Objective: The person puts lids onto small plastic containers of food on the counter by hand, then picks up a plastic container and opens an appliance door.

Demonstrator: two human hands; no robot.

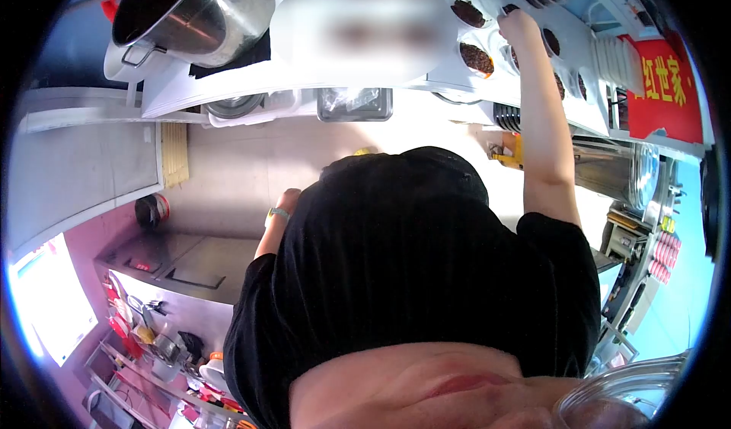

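Dark-filled containers (482, 72) | right hand (518, 25) among them, finger state unclear | left hand (288, 199) beside torso, fingers unclear

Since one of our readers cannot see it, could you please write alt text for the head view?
A person's right hand reaches to one of several dark portions on a white table; its grip is unclear. The left hand is beside the black shirt, away from the table, and a metal pot is at the table's left end.

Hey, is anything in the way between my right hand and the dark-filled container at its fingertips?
Nothing visible: your right hand is right at the dark-filled container; the other containers sit around it, not between.
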